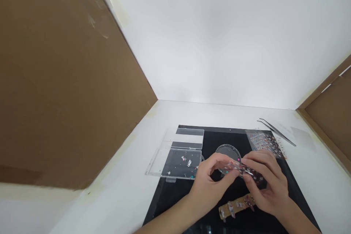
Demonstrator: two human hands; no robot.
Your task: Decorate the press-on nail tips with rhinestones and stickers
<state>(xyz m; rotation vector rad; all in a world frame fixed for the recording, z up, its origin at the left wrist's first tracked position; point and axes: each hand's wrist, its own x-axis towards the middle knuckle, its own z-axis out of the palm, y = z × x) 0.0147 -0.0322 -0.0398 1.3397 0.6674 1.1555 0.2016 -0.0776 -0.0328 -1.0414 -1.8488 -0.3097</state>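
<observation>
Over a black mat (167, 204), my left hand (212, 181) pinches the left side of a clear sheet with small coloured decorations (233, 165). The right part of that sheet is held by my right hand (267, 179), whose fingertips almost meet those of my left hand. Just behind the fingers is a round clear dish (227, 150), partly covered by them. Below my hands, a tan strip (237, 204) carries several decorated nail-like pieces. An open clear case (181, 162) with small shiny bits lies left of my left hand.
Tweezers (282, 136) lie at the back right, beside another sheet of small stickers (264, 142) on the mat's corner. A brown board (68, 80) stands at the left, another (334, 117) at the right, and a white wall (219, 44) rises behind.
</observation>
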